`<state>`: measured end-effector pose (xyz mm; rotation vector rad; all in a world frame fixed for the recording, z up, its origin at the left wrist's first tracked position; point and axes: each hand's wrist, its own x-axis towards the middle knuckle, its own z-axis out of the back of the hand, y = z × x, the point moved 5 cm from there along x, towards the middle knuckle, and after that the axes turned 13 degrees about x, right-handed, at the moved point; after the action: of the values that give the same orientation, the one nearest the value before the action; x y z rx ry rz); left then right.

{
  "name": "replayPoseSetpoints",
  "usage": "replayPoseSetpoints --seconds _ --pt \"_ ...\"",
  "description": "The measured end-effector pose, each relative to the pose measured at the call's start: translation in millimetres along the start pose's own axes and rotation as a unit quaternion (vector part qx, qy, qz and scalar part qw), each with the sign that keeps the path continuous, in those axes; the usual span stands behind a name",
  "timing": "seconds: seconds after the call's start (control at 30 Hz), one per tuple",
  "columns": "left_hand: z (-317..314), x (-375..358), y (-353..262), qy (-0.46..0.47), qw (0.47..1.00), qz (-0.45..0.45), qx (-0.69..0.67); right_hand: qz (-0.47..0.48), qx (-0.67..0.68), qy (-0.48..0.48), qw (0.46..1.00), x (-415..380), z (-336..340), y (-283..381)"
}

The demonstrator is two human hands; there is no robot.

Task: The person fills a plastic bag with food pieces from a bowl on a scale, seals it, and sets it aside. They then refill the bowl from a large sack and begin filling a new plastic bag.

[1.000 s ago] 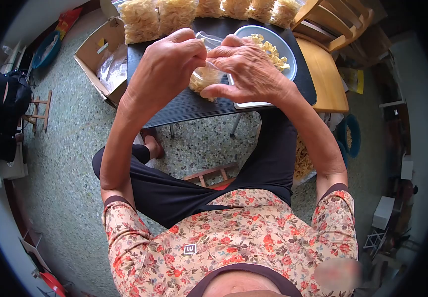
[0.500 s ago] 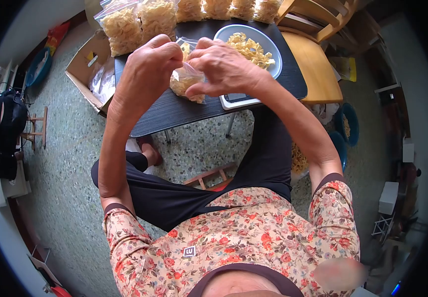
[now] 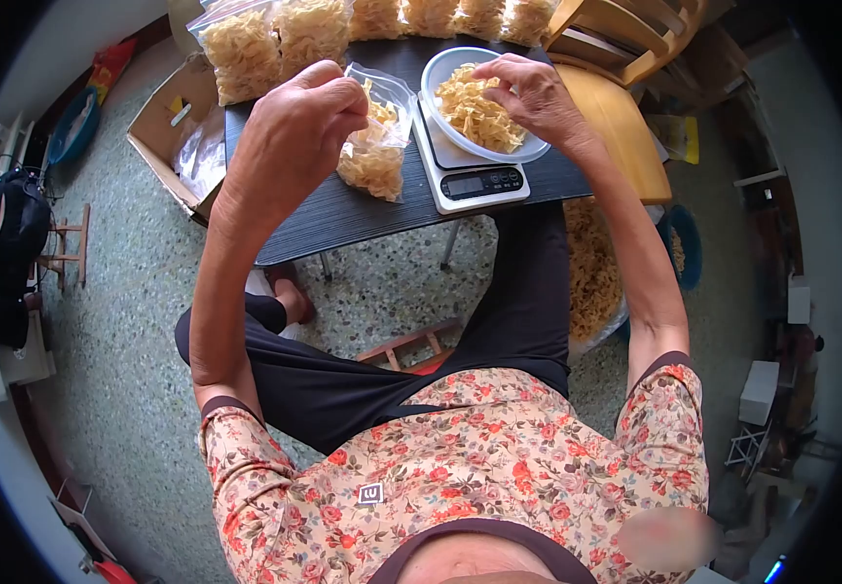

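My left hand (image 3: 309, 122) is closed on the upper left edge of a clear plastic bag (image 3: 375, 146), which stands partly filled with pale yellow dried pieces, its mouth open. Over the right part of a round translucent bowl (image 3: 540, 146) is my right hand (image 3: 536, 95), its thumb and fingertips curled together at the dried pieces (image 3: 476, 109); whether a piece is between them cannot be made out. The bowl rests on a white digital scale (image 3: 484, 187).
Several filled bags (image 3: 314, 37) line the back of the dark table (image 3: 294, 219). A cardboard box (image 3: 153, 146) is at the left, a wooden chair (image 3: 616, 127) at the right. More dried pieces (image 3: 591, 268) lie in a container below the table.
My right hand has left the bag and moved right to the bowl. The bag's mouth is now spread wider, and the scale's display has come into view.
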<state>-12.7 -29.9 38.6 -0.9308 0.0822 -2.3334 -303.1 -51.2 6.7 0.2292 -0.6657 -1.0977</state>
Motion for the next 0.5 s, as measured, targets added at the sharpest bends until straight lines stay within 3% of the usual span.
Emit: replayPoseSetpoints --seconds 0.07,0.3,0.5 --pt "-1.0 0.3 -0.7 -0.002 1.0 -0.003 -0.008 0.08 -0.041 0.013 0.996 3.0 -11.3 5.2" --pt "0.2 0.6 0.7 -0.009 1.0 -0.013 -0.003 0.027 -0.095 0.044 0.994 -2.2 -19.4 6.3" --pt "-1.4 0.6 -0.3 -0.004 1.0 -0.009 -0.004 0.103 -0.068 -0.078 0.989 -10.8 -1.1 16.1"
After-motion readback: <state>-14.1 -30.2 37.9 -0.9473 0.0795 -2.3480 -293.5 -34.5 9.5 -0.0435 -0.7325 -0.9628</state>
